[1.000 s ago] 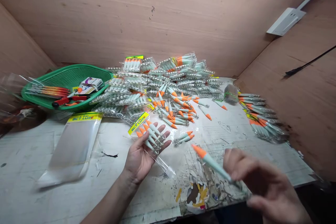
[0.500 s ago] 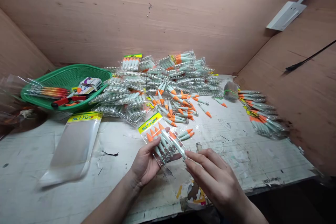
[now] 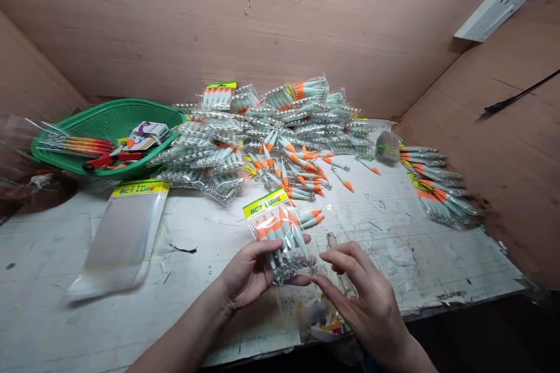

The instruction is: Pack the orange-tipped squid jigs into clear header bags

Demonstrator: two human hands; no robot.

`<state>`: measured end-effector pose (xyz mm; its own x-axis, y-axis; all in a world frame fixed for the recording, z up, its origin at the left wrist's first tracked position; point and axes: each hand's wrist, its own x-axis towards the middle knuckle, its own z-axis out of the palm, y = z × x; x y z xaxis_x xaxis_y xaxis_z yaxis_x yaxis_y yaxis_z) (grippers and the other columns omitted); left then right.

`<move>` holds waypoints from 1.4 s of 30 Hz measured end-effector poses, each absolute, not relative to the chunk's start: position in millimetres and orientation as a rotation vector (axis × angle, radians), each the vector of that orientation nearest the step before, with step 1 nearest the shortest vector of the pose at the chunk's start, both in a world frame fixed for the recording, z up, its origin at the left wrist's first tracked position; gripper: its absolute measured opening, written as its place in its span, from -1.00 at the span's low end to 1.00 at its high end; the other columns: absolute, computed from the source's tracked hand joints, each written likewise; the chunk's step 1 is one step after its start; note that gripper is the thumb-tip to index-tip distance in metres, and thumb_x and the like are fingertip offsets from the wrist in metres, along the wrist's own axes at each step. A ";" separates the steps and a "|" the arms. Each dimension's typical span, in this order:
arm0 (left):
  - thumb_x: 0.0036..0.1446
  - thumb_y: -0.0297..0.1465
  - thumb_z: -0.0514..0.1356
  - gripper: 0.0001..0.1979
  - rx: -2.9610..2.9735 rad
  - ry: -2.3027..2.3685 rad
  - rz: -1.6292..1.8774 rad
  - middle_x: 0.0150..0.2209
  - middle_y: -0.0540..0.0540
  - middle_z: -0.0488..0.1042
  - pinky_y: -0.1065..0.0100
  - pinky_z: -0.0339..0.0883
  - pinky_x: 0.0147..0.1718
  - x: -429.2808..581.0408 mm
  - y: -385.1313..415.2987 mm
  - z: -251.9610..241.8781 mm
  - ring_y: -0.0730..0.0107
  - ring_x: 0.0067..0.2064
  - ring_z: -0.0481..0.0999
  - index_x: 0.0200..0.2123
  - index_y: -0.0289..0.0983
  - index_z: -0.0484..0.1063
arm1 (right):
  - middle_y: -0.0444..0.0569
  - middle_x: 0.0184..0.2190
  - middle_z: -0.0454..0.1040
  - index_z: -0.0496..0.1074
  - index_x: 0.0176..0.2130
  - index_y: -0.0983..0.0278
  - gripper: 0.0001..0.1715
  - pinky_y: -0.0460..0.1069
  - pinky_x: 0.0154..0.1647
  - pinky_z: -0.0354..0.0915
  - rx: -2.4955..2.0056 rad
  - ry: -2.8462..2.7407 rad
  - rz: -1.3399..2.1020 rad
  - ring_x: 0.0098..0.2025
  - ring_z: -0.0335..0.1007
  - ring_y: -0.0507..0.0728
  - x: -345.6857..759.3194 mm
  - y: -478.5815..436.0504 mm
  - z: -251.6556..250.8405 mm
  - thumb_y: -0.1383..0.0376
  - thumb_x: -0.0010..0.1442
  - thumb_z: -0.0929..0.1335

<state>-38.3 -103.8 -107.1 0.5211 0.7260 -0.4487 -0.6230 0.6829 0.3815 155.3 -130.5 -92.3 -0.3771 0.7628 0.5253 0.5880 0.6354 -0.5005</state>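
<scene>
My left hand (image 3: 251, 271) holds a clear bag (image 3: 280, 233) with a yellow BCT LURE header, its thumb on the front and its fingers behind. Several orange-and-pale lures lie side by side inside, with their hooks at the bottom. My right hand (image 3: 363, 291) is just right of the bag, thumb and forefinger apart, the thumb tip near the hooks at the bag's lower right corner. Beyond the bag are a pile of loose lures (image 3: 301, 172) and a few lures (image 3: 311, 219) closer in.
Filled bags (image 3: 262, 122) are heaped at the back. On the left are a green basket (image 3: 105, 116) with tools and boxes, and a stack of flat bags (image 3: 122, 239). More filled bags (image 3: 441, 192) and a small clear block (image 3: 387, 147) stand right.
The lure that my right hand held at the bag's right side now lies in the bag. My right thumb and forefinger have parted. The bag is a little farther right and more upright.
</scene>
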 end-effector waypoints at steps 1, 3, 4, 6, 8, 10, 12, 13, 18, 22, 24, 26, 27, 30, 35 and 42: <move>0.12 -0.50 0.10 -0.65 0.196 0.648 0.791 -0.14 -0.34 0.56 0.00 0.48 -0.17 -40.8 -105.3 -103.2 -0.03 -0.12 0.56 -0.01 -0.46 0.44 | -0.03 -0.38 0.41 0.35 -0.08 0.23 -0.73 -0.05 -0.41 0.34 -1.071 -2.088 0.352 -0.38 0.36 0.07 152.6 -132.7 -93.5 0.44 0.20 0.31; 0.08 -0.52 0.13 -0.69 0.227 0.728 0.759 -0.15 -0.36 0.56 0.05 0.51 -0.24 -47.8 -110.1 -96.2 -0.03 -0.15 0.57 -0.10 -0.48 0.49 | -0.06 -0.40 0.43 0.34 -0.06 0.23 -0.72 -0.07 -0.43 0.35 -1.061 -2.080 0.441 -0.41 0.38 0.06 145.5 -139.2 -100.1 0.44 0.21 0.29; 0.07 -0.52 0.15 -0.72 0.237 0.772 0.752 -0.16 -0.36 0.56 0.08 0.52 -0.29 -51.9 -113.1 -94.4 -0.02 -0.17 0.58 -0.14 -0.48 0.51 | -0.07 -0.43 0.43 0.33 -0.05 0.23 -0.71 -0.07 -0.46 0.33 -1.039 -2.069 0.461 -0.44 0.37 0.06 140.9 -143.4 -105.9 0.45 0.21 0.28; 0.03 -0.51 0.20 -0.74 0.241 0.848 0.747 -0.19 -0.35 0.57 0.14 0.52 -0.36 -60.0 -119.7 -96.2 -0.01 -0.21 0.59 -0.18 -0.48 0.52 | -0.09 -0.49 0.41 0.32 -0.03 0.26 -0.68 -0.08 -0.52 0.29 -0.986 -2.023 0.464 -0.50 0.34 0.05 129.9 -151.9 -121.2 0.47 0.21 0.27; 0.01 -0.48 0.24 -0.73 0.242 0.910 0.764 -0.23 -0.34 0.58 0.20 0.50 -0.38 -67.4 -126.4 -105.4 0.04 -0.26 0.59 -0.18 -0.47 0.51 | -0.09 -0.53 0.38 0.34 -0.07 0.28 -0.73 -0.08 -0.56 0.25 -0.956 -1.972 0.454 -0.53 0.29 0.04 118.6 -158.8 -138.5 0.47 0.23 0.25; -0.01 -0.44 0.30 -0.61 0.310 1.024 0.827 -0.26 -0.28 0.58 0.27 0.48 -0.42 -74.4 -134.1 -118.3 0.12 -0.31 0.59 -0.07 -0.43 0.45 | -0.11 -0.56 0.35 0.36 -0.16 0.27 -0.80 -0.09 -0.56 0.24 -0.982 -1.931 0.471 -0.54 0.28 0.04 109.7 -162.9 -153.9 0.46 0.25 0.23; -0.06 -0.40 0.35 -0.39 0.489 1.264 0.946 -0.26 -0.19 0.56 0.31 0.46 -0.45 -80.8 -144.8 -129.9 0.18 -0.35 0.58 0.10 -0.32 0.31 | -0.12 -0.57 0.33 0.36 -0.24 0.26 -0.82 -0.10 -0.55 0.24 -1.028 -1.910 0.495 -0.54 0.29 0.04 105.2 -164.7 -165.2 0.45 0.26 0.22; -0.10 -0.40 0.37 -0.29 0.622 1.423 1.018 -0.23 -0.17 0.55 0.30 0.46 -0.41 -83.0 -151.4 -134.0 0.17 -0.32 0.57 0.16 -0.26 0.24 | -0.12 -0.57 0.34 0.36 -0.26 0.26 -0.83 -0.10 -0.54 0.24 -1.044 -1.910 0.501 -0.53 0.29 0.03 104.5 -165.2 -169.2 0.45 0.26 0.22; 0.00 -0.50 0.25 -0.33 1.579 1.544 1.043 0.25 -0.18 0.21 0.04 -0.18 0.29 -72.0 -180.3 -145.6 -0.06 0.30 0.07 0.21 -0.13 0.23 | -0.10 -0.53 0.35 0.34 -0.24 0.28 -0.84 -0.08 -0.49 0.26 -1.056 -1.957 0.488 -0.49 0.30 0.05 106.4 -167.0 -175.5 0.48 0.24 0.23; 0.15 -0.50 0.09 -0.40 1.766 1.366 0.900 0.30 -0.12 0.11 -0.02 -0.42 0.29 -50.4 -176.2 -157.5 0.02 0.35 -0.06 0.26 -0.14 0.12 | -0.06 -0.49 0.35 0.35 -0.25 0.28 -0.82 -0.06 -0.44 0.28 -1.077 -2.008 0.495 -0.43 0.29 0.07 108.7 -167.3 -173.8 0.49 0.24 0.22; 0.18 -0.46 0.09 -0.47 1.697 1.396 0.941 0.27 -0.12 0.17 -0.01 -0.43 0.30 -46.6 -170.2 -161.2 0.05 0.34 -0.02 0.23 -0.14 0.19 | -0.06 -0.48 0.34 0.36 -0.27 0.28 -0.81 -0.05 -0.43 0.27 -1.086 -2.020 0.497 -0.42 0.29 0.07 110.6 -166.7 -173.8 0.50 0.24 0.21; 0.18 -0.44 0.11 -0.51 1.663 1.397 0.974 0.24 -0.12 0.23 0.02 -0.42 0.30 -47.4 -166.1 -162.3 0.07 0.32 0.04 0.19 -0.14 0.26 | -0.07 -0.49 0.32 0.35 -0.31 0.28 -0.80 -0.06 -0.42 0.26 -1.096 -2.027 0.497 -0.42 0.28 0.07 111.8 -165.8 -175.1 0.50 0.24 0.21; 0.17 -0.44 0.11 -0.52 1.673 1.400 0.977 0.23 -0.12 0.25 0.02 -0.41 0.31 -48.6 -165.0 -162.4 0.07 0.32 0.06 0.18 -0.13 0.27 | -0.07 -0.49 0.31 0.34 -0.32 0.28 -0.80 -0.06 -0.42 0.25 -1.101 -2.032 0.493 -0.42 0.27 0.07 111.7 -165.4 -176.1 0.50 0.24 0.21; 0.17 -0.48 0.09 -0.50 1.816 1.443 0.942 0.23 -0.12 0.26 -0.04 -0.33 0.30 -51.7 -164.4 -164.8 0.08 0.30 0.10 0.20 -0.14 0.25 | -0.09 -0.52 0.27 0.30 -0.36 0.27 -0.80 -0.06 -0.44 0.21 -1.117 -2.035 0.458 -0.44 0.23 0.07 108.0 -165.6 -179.2 0.50 0.24 0.21; 0.15 -0.56 0.01 -0.41 2.253 1.527 0.786 0.26 -0.20 0.19 -0.14 -0.16 0.26 -53.0 -168.4 -169.7 0.12 0.33 0.02 0.27 -0.27 0.07 | -0.12 -0.51 0.27 0.27 -0.40 0.25 -0.83 -0.09 -0.46 0.20 -1.200 -2.020 0.518 -0.47 0.23 0.04 108.3 -162.4 -166.1 0.45 0.23 0.25; 0.13 -0.43 0.09 -0.34 2.411 1.434 0.706 0.32 -0.37 -0.02 -0.22 -0.11 0.22 -55.5 -166.8 -143.6 -0.11 0.35 -0.17 0.28 -0.42 -0.03 | -0.02 -0.34 0.35 0.35 -0.24 0.26 -0.90 -0.01 -0.33 0.29 -1.310 -2.006 0.463 -0.31 0.32 0.11 144.0 -104.2 -140.3 0.39 0.22 0.26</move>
